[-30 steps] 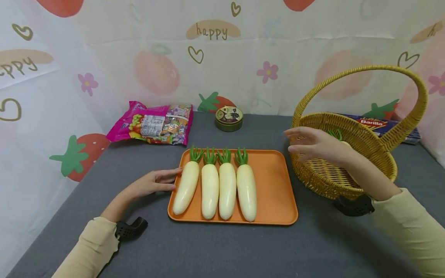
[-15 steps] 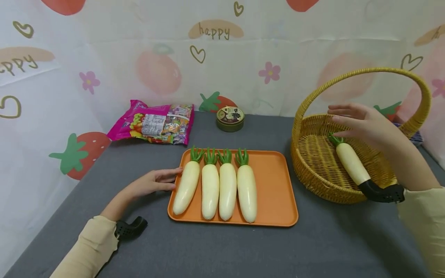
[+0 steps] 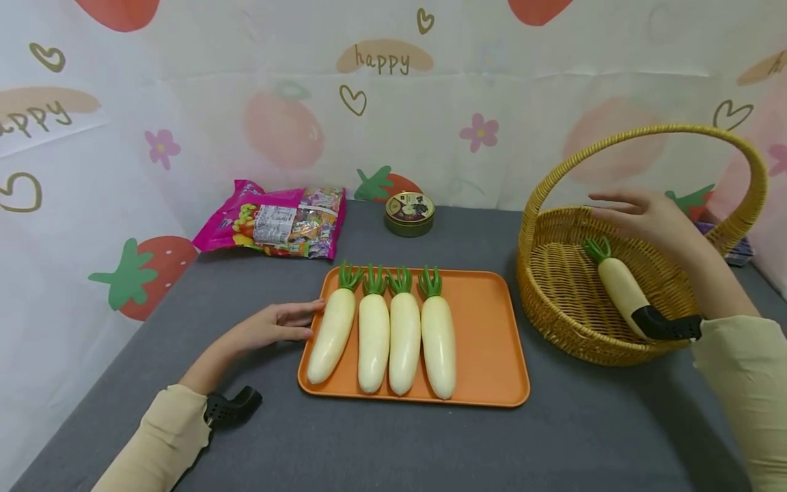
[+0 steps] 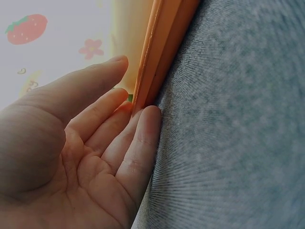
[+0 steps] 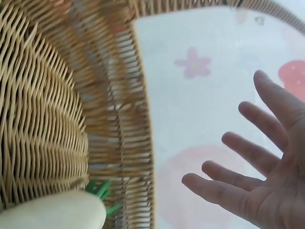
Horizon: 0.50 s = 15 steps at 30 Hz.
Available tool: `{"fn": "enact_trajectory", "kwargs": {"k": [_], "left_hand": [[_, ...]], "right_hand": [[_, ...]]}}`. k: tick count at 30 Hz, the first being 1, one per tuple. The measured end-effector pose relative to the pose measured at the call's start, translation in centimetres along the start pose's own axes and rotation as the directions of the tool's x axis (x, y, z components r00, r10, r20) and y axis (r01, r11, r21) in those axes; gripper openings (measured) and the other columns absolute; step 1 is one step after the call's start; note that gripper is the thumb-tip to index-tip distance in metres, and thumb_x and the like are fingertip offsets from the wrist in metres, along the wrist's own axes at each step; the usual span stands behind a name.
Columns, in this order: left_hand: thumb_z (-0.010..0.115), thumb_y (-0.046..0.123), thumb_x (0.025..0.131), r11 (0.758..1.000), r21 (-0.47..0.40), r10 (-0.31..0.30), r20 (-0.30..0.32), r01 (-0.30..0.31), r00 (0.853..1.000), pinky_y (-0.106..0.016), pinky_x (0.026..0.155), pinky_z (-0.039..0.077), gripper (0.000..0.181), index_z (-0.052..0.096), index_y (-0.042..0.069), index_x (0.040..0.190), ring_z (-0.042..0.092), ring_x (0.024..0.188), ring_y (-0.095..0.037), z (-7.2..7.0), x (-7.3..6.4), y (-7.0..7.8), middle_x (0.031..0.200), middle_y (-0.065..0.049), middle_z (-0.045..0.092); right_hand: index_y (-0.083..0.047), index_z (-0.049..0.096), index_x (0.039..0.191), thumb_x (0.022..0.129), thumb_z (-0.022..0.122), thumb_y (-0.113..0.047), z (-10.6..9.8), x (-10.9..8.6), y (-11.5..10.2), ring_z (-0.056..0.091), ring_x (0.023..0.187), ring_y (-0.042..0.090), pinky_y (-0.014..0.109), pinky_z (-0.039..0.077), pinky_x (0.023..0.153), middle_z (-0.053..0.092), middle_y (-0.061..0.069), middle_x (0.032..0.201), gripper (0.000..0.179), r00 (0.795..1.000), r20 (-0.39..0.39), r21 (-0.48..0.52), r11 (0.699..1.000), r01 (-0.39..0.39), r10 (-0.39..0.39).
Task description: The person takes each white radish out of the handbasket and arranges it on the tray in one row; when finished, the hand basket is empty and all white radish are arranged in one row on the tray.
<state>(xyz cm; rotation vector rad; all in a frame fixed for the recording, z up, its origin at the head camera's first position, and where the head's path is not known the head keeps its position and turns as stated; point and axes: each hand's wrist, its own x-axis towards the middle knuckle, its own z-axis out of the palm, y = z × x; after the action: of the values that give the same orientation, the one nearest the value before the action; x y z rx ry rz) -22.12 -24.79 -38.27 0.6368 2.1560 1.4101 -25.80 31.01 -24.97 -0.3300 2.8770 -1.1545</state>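
Note:
Several white radishes (image 3: 374, 342) with green tops lie side by side on an orange tray (image 3: 486, 335). At the tray's left edge rests my left hand (image 3: 270, 326), its fingertips touching the rim; the left wrist view shows the tray's side wall (image 4: 164, 52) against those fingers. Over the wicker basket (image 3: 556, 328) my right hand (image 3: 654, 219) hovers with spread fingers and nothing in them. Inside the basket lies one more white radish (image 3: 621, 287), partly covered by the black wrist mount. The right wrist view shows that radish's pale end (image 5: 62, 212) below the open right palm (image 5: 281, 186).
A pink candy bag (image 3: 277, 222) and a round tin (image 3: 409, 213) stand along the back of the grey table. The basket's tall handle (image 3: 652, 130) arches above my right hand. Behind the basket a dark blue box (image 3: 740, 253) shows in part.
My right hand has moved right, from the basket's left rim to above its inside, bringing the radish there into view. The left hand has stayed at the tray.

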Motion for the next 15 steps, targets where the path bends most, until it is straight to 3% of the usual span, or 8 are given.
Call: {"fn": "enact_trajectory", "kwargs": {"k": [5, 15], "left_hand": [[0.055, 0.017, 0.09, 1.0, -0.003, -0.006, 0.001, 0.006, 1.0, -0.037, 0.097, 0.032, 0.055, 0.032, 0.0, 0.138, 0.029, 0.125, -0.03, 0.0, 0.1, 0.0, 0.142, -0.016, 0.026], [0.056, 0.014, 0.09, 1.0, -0.012, -0.013, -0.013, 0.013, 1.0, -0.036, 0.098, 0.031, 0.055, 0.031, -0.002, 0.137, 0.029, 0.126, -0.03, 0.1, -0.1, 0.2, 0.141, -0.017, 0.026]], "right_hand": [[-0.012, 0.035, 0.139, 0.088, 0.051, -0.043, -0.2, 0.4, 1.3, 0.032, 0.117, 0.046, 0.061, 0.033, 0.085, 0.03, 0.029, 0.135, 0.062, 0.999, 0.025, -0.034, 0.999, -0.041, 0.042], [-0.007, 0.025, 0.142, 0.088, 0.05, -0.046, 0.5, 1.7, 3.2, 0.021, 0.119, 0.052, 0.067, 0.026, 0.085, 0.013, 0.027, 0.142, 0.071, 0.992, 0.099, -0.184, 0.981, -0.058, 0.077]]}}
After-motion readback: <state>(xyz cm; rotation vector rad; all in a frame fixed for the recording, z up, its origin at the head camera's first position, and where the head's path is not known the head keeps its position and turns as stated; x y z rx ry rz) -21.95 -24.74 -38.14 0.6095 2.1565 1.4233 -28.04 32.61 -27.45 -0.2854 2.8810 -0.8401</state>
